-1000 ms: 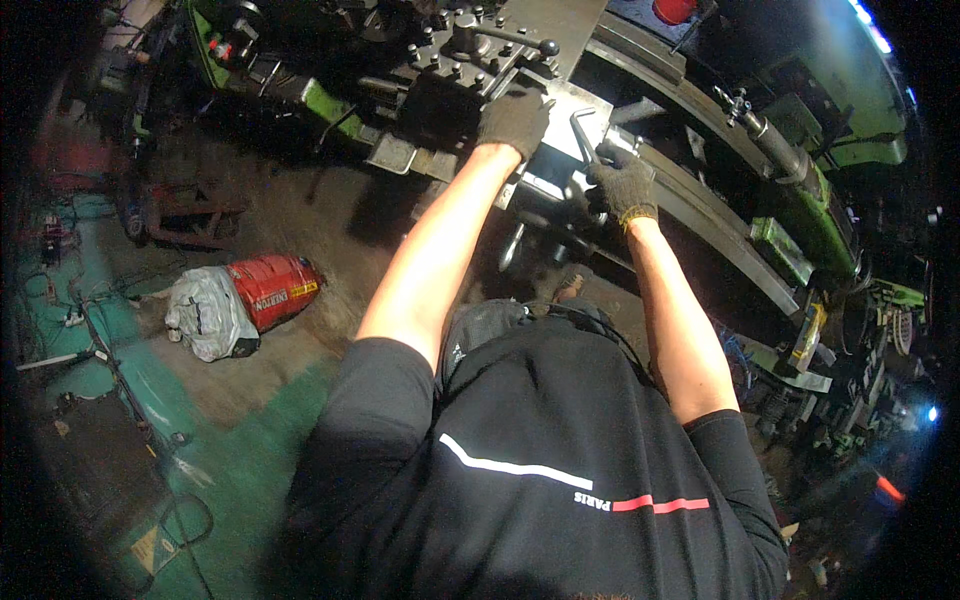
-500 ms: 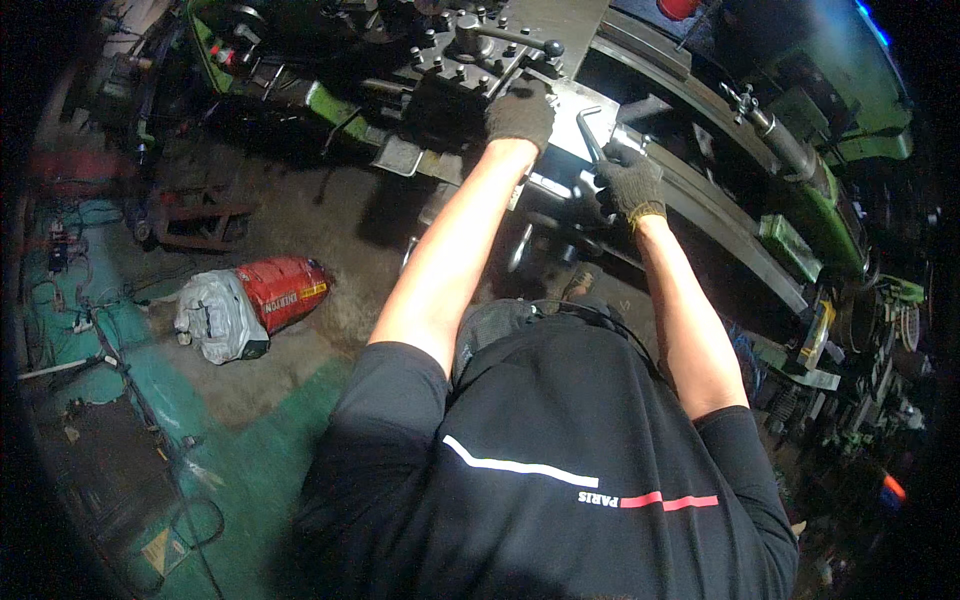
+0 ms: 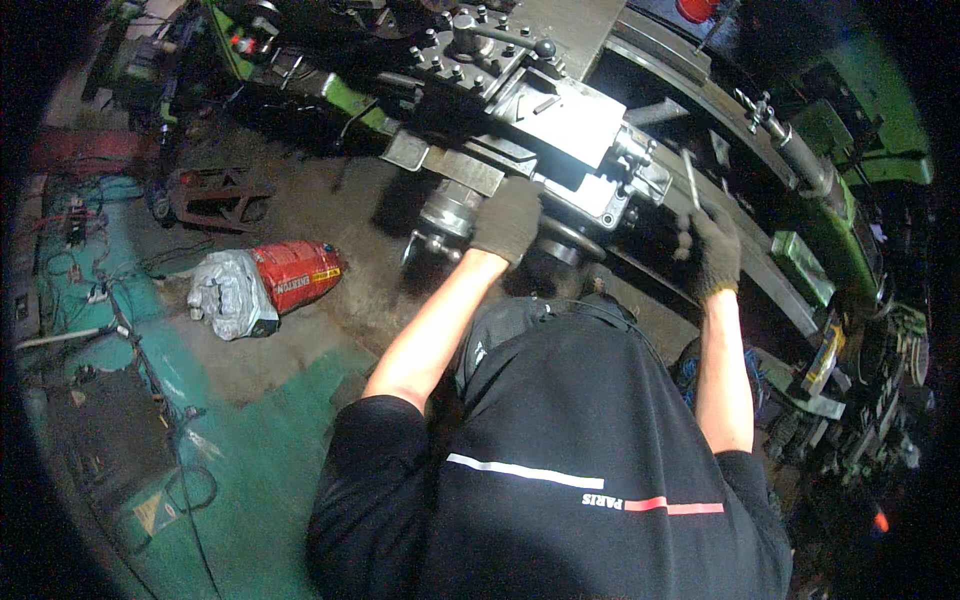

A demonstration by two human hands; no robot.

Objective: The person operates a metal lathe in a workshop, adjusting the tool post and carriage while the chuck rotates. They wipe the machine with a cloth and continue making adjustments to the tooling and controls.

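My left hand point(image 3: 508, 222), in a dark knit glove, is at the front of the lathe's carriage, beside a round metal collar with a crank handle point(image 3: 447, 212). Its fingertips are hidden under the back of the hand, so its grip does not show. Farther right, my right hand point(image 3: 716, 250), gloved alike, is closed around a metal hex key point(image 3: 691, 178) whose shaft points up and away over the lathe bed. Between the hands lies the brightly lit slide point(image 3: 565, 120) with a small dark bar on it. Behind it stands the tool post lever point(image 3: 545, 48).
The lathe bed point(image 3: 755, 265) runs diagonally to the lower right. A green block point(image 3: 800, 265) sits along it. On the floor at left lies a red and silver sack point(image 3: 290, 277), with cables point(image 3: 125, 330) farther left. Assorted metal parts point(image 3: 865, 390) crowd the right side.
Both hands have drawn back from the slide: the left toward me to the crank, the right to the right and toward me, with the hex key. The slide's top is now uncovered.
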